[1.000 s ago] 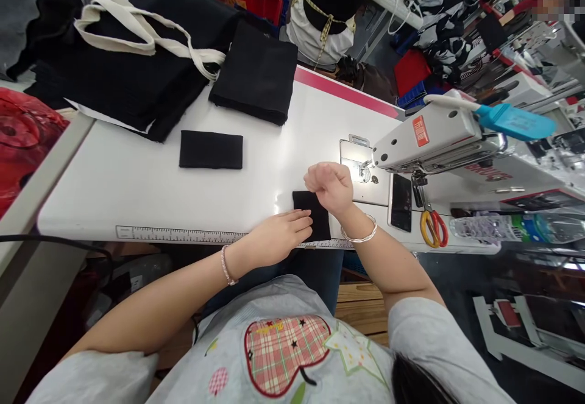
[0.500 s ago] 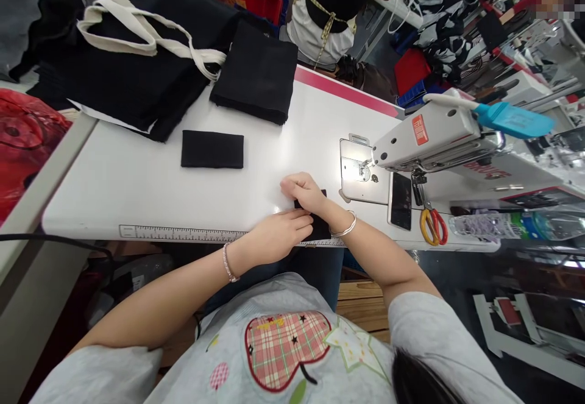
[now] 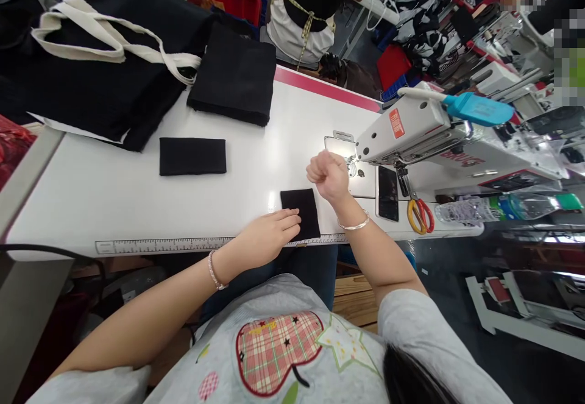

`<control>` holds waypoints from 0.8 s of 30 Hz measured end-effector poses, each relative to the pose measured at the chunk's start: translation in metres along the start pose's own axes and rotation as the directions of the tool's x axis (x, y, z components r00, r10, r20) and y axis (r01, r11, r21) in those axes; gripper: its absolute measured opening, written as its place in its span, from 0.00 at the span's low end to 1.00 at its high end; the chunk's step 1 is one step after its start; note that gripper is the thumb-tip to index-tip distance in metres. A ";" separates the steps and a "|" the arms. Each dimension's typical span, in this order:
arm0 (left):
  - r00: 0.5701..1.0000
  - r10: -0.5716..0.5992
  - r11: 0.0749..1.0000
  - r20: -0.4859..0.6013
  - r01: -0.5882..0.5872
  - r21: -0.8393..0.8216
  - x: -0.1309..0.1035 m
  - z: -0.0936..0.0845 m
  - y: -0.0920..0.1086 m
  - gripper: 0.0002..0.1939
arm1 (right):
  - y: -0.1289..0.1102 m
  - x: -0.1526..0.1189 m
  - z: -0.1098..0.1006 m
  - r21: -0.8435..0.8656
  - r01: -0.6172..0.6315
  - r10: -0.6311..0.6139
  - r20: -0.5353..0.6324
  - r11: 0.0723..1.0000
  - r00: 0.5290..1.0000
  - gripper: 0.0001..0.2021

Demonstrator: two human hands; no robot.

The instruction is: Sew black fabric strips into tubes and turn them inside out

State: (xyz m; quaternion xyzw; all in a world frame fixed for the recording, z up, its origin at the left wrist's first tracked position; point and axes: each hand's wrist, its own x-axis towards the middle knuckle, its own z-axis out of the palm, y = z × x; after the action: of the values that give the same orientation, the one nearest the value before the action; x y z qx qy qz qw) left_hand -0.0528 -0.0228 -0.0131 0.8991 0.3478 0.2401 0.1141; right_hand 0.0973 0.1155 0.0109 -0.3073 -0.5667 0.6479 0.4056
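Note:
A small folded piece of black cloth [image 3: 307,206] lies at the table's front edge, partly over the printed ruler. My left hand [image 3: 269,236] rests flat on its left side, fingers stretched out and touching it. My right hand [image 3: 328,174] is raised to the right of this cloth, closed in a fist, with nothing showing in it. Behind the fist, the sewing machine's needle plate [image 3: 336,145] is partly hidden. Another folded black cloth [image 3: 192,156] lies apart on the left of the table.
A thick stack of black cloth [image 3: 233,75] and a larger pile with a cream strap [image 3: 105,32] fill the back left. The sewing machine [image 3: 420,133] stands right, near a phone [image 3: 387,192], scissors [image 3: 420,215] and a plastic bottle [image 3: 507,207]. A person [image 3: 304,14] sits beyond the table.
My right hand has lifted off the small black cloth and moved up and right, now a fist. More of the cloth shows. My left hand stays on it. The view has shifted slightly.

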 end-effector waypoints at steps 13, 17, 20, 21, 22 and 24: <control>0.999 0.040 0.989 -0.023 -0.037 0.145 -0.001 0.004 0.003 0.17 | 0.002 -0.048 0.026 -0.007 -0.035 0.036 0.033 0.999 0.999 0.32; 0.999 0.028 0.989 -0.026 -0.024 0.149 -0.004 0.004 0.006 0.18 | 0.011 -0.056 0.026 0.040 -0.074 0.074 -0.022 0.996 0.997 0.30; 1.000 0.026 0.986 -0.014 -0.023 0.166 -0.006 0.006 0.008 0.19 | 0.012 -0.060 0.023 -0.014 -0.021 0.020 -0.046 1.000 0.999 0.30; 1.000 0.023 0.985 -0.013 -0.021 0.173 -0.007 0.007 0.009 0.19 | 0.011 -0.062 0.023 -0.048 -0.015 0.013 -0.049 0.999 0.999 0.30; 1.000 0.020 0.983 -0.013 -0.017 0.181 -0.007 0.008 0.010 0.19 | 0.010 -0.064 0.023 -0.075 -0.012 0.008 -0.054 0.997 0.998 0.30; 1.000 0.007 0.979 -0.010 -0.005 0.202 -0.008 0.011 0.013 0.20 | 0.008 -0.067 0.023 -0.081 -0.005 -0.001 -0.076 0.997 0.997 0.30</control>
State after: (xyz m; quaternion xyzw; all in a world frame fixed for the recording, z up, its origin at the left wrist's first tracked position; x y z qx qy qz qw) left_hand -0.0449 -0.0379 -0.0205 0.9057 0.3683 0.2089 0.0196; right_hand 0.1083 0.0449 0.0028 -0.3482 -0.5765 0.6127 0.4135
